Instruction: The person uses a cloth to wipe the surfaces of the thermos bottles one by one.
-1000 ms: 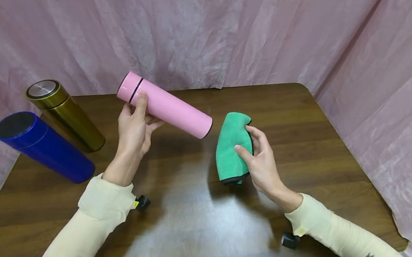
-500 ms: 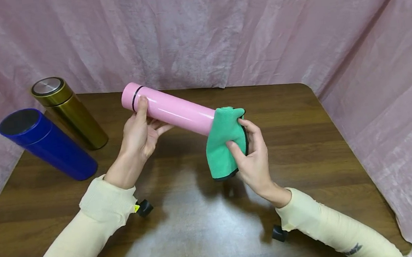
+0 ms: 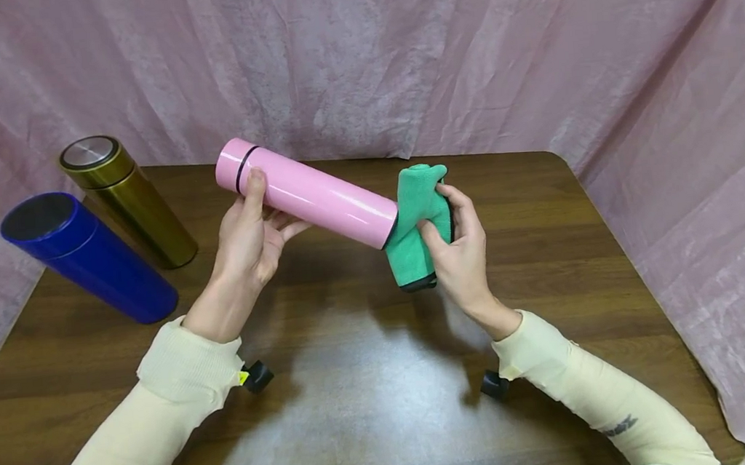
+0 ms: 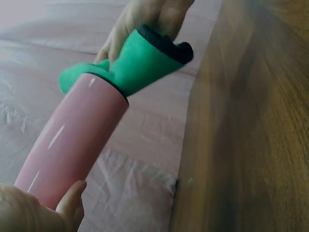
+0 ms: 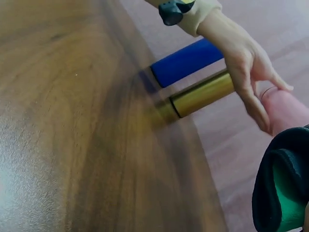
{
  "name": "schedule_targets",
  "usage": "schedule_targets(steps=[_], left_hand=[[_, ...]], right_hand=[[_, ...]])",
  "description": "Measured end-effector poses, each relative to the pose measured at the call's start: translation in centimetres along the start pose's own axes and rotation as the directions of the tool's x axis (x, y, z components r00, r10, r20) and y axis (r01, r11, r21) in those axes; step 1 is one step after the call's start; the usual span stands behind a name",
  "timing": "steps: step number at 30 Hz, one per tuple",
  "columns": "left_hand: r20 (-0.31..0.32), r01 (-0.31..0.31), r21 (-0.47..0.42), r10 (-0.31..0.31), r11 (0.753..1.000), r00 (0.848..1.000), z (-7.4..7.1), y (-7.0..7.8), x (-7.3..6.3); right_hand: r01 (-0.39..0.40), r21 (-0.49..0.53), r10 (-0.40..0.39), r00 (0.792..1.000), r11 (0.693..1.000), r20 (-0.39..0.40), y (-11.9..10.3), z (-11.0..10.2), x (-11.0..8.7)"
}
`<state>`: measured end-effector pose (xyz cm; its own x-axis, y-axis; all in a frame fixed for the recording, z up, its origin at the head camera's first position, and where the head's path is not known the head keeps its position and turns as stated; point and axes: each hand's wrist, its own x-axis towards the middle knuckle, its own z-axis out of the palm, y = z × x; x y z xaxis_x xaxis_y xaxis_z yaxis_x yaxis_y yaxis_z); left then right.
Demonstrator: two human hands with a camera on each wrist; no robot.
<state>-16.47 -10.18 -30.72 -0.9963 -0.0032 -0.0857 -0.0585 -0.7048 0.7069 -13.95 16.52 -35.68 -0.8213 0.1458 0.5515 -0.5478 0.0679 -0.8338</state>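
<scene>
My left hand (image 3: 246, 235) grips a pink thermos bottle (image 3: 324, 196) near its capped end, thumb on top and fingers beneath. The bottle is held above the table, tilted with its base down to the right. In my right hand (image 3: 462, 254) is a folded green cloth (image 3: 418, 214) with dark edging, pinched between thumb and fingers. The cloth lies against the base of the bottle; in the left wrist view the green cloth (image 4: 140, 65) bends over the rim of that base. The right wrist view shows only a part of the cloth (image 5: 287, 193) at its lower right.
A blue thermos bottle (image 3: 95, 261) and a gold one (image 3: 134, 207) with a metal-topped lid stand on the left of the wooden table (image 3: 547, 284). Pink curtains (image 3: 333, 60) hang behind the table and along its right side.
The right hand has brought the cloth leftward onto the bottle's base, covering it half a second ago, then shifted it up and slightly right. The bottle keeps its grip in the left hand.
</scene>
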Motion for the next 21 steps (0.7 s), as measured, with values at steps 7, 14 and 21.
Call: schedule_targets(steps=[7,14,21], left_hand=[[0.012,-0.012,0.001,0.012,1.000,1.000,0.5,-0.2,-0.1],[-0.031,-0.018,-0.061,0.016,0.998,0.999,1.0,-0.5,0.2],[-0.082,-0.041,-0.077,0.035,0.996,0.996,0.9,-0.8,0.6]], right_hand=[[-0.172,-0.005,0.172,0.985,0.985,0.027,0.4,-0.1,-1.0],[-0.300,0.068,0.293,0.952,0.952,0.092,-0.4,0.5,-3.2],[-0.298,0.070,0.289,0.950,0.952,0.118,-1.2,1.3,-5.2]])
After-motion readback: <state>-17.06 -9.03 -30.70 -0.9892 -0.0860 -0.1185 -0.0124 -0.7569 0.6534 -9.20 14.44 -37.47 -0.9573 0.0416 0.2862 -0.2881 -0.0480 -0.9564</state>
